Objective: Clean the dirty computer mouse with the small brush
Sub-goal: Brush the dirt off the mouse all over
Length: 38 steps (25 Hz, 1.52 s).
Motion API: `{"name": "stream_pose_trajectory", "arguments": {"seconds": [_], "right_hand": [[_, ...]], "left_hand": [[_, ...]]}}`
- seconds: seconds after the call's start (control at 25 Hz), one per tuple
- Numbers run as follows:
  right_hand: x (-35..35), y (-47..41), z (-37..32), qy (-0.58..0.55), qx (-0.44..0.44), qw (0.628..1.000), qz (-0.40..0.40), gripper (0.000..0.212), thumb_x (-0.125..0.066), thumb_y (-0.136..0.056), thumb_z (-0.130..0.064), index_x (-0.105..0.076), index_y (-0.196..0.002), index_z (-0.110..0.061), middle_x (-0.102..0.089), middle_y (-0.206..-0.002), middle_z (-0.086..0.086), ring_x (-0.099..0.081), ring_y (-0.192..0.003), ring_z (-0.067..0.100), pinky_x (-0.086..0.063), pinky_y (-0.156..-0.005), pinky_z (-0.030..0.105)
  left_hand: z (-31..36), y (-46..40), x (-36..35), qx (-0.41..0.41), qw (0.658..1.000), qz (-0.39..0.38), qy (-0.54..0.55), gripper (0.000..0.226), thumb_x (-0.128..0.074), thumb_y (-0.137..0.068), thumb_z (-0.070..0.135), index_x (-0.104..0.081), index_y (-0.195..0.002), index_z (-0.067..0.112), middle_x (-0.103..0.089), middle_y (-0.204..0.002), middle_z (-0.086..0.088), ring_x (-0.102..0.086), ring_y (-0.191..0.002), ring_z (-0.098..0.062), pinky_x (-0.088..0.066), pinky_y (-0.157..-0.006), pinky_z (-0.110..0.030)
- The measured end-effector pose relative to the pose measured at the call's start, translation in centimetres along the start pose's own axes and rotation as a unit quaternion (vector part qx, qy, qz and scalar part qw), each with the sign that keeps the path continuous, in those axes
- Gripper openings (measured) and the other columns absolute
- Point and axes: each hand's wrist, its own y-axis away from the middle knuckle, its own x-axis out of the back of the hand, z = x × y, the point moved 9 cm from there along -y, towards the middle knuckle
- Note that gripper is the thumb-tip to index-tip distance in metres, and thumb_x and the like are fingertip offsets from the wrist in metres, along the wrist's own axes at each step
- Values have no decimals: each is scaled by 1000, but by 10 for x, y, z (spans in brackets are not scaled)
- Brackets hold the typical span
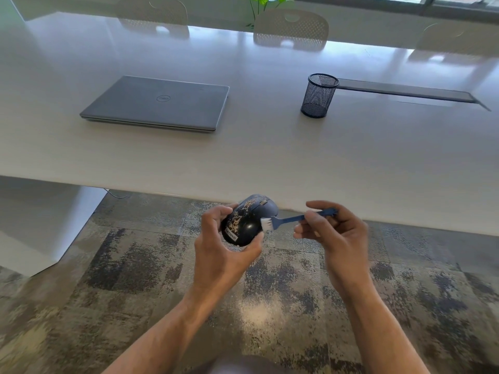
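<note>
Off the table's (pixel 243 163) edge, left hand (pixel 224 247) cups the mouse (pixel 247 221) so grime falls floorward while right hand (pixel 329 228) pinches the brush (pixel 283 220).

An office meeting room: long white table (pixel 270 157), laptop (pixel 156 103), perforated chairs (pixel 291 29).

At twelve o'clock, the plant (pixel 260 2) is cut off by the top edge, only lower leaves and stems showing. The left hand (pixel 225 247) hides the mouse's (pixel 249 221) underside; the right hand (pixel 333 230), motion-blurred, covers part of the brush (pixel 286 219) handle. At six o'clock, both forearms leave the frame.
</note>
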Motion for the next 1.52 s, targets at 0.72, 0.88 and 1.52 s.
{"name": "stream_pose_trajectory", "arguments": {"seconds": [0.72,0.88,1.52], "right_hand": [[8,9,0,0,31,998,49,12,-73,-88,-20,-77,-99,-18,-78,-80,12,-77,-73,27,-63,-71,30],[5,13,5,-12,22,998,51,12,-73,-86,-24,-79,-96,-23,-78,-81,13,-77,-74,28,-62,-71,29],[10,16,24,-84,-14,995,60,9,-71,-88,-23,-78,-92,-21,-76,-80,8,-76,-75,23,-63,-74,33]], "left_hand": [[4,2,11,-30,999,34,-25,65,-90,-69,22,-44,-115,29,-63,-106,2,-66,-84,-3,-52,-67,-8],[7,3,13,-35,998,32,-30,61,-85,-70,27,-49,-119,23,-62,-107,-3,-66,-88,-15,-58,-72,-21],[4,6,14,4,998,55,18,64,-89,-70,11,-49,-118,22,-51,-121,11,-61,-107,-20,-57,-82,-28]]}}
